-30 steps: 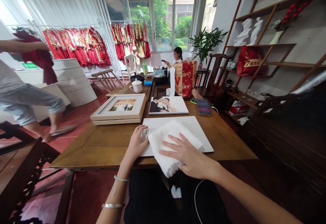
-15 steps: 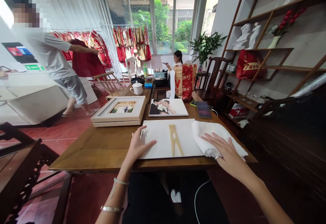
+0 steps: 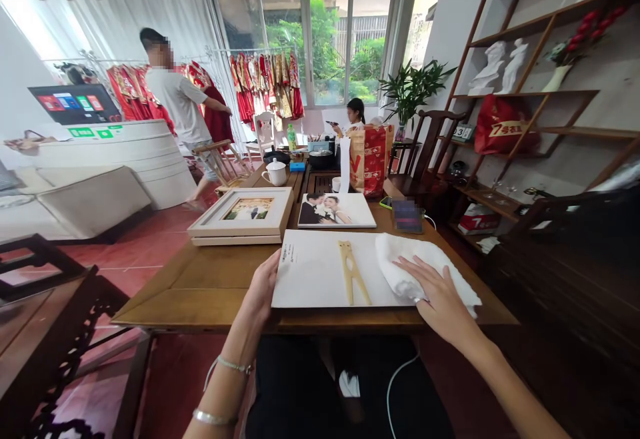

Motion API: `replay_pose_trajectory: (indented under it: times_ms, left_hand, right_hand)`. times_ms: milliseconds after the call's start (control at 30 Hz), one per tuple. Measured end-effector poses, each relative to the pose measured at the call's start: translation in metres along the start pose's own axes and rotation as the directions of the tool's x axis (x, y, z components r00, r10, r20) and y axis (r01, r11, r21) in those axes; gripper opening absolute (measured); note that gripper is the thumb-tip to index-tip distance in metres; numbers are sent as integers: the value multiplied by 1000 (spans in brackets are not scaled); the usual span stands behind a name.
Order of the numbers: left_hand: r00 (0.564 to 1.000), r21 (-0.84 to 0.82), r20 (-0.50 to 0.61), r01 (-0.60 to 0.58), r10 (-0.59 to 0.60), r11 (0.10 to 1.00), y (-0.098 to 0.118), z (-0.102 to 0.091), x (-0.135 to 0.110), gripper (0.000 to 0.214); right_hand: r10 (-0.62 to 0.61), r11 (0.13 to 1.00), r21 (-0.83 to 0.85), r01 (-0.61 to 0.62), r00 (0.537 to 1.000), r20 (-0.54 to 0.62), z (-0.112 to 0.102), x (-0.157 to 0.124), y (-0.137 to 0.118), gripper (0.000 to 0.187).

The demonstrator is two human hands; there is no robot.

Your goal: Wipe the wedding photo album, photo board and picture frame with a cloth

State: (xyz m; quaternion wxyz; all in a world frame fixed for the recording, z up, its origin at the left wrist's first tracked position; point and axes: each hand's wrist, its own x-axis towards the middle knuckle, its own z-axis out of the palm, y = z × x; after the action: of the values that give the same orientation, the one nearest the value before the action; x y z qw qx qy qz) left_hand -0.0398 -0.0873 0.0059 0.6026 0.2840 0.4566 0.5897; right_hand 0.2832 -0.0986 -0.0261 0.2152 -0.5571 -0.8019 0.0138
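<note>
A flat white panel [image 3: 315, 272] with small dark print at its upper left lies near the table's front edge. My left hand [image 3: 263, 286] is closed on the panel's left edge, with its fingertips mostly hidden. A cream-coloured tool [image 3: 349, 269] with two long legs and a cat-like head rests on the panel; its exact kind is unclear. A folded white cloth [image 3: 400, 256] covers the panel's right end. On that cloth my right hand [image 3: 434, 286] lies palm down, fingers stretched out and thumb close to the front edge.
Beyond the panel are a couple's photo print [image 3: 337, 211], stacked picture frames [image 3: 240, 232] and a phone [image 3: 407, 216] on the wooden table [image 3: 200, 292]. Farther back stand a white lidded cup [image 3: 275, 172] and a paper bag [image 3: 370, 159]. One person [image 3: 175, 99] walks at left; another sits behind.
My left hand has moved from the panel's top to its left edge, uncovering the print. The right hand stays on the cloth. The walking person has moved right and farther away.
</note>
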Motion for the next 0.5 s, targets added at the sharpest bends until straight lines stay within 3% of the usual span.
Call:
replay_pose_trajectory:
  times_ms: [100,233,367,433,500]
  left_hand:
    - [997,-25,49,64,-63,998,-5,3,0,33]
    - [995,8,68,73,-73,997,-15,4,5,37]
    - [987,34,101,125,-128,992,-20,2,4,45]
    - [970,28,141,194,-196,981,-19,1,2,47]
    - [973,12,107,206,-206,978,-19,1,-1,45]
  right_hand:
    - [15,1000,-9,-15,1000,26,0,22,-31,75]
    - [-178,982,94,164,970,168,4,51,-91,76]
    - [-526,841,271,468,824,211,9,58,-135,74]
    - [-622,767,360,532,753,212,4,54,-140,72]
    - [-673,712,458,532,703,230,-8,46,-133,72]
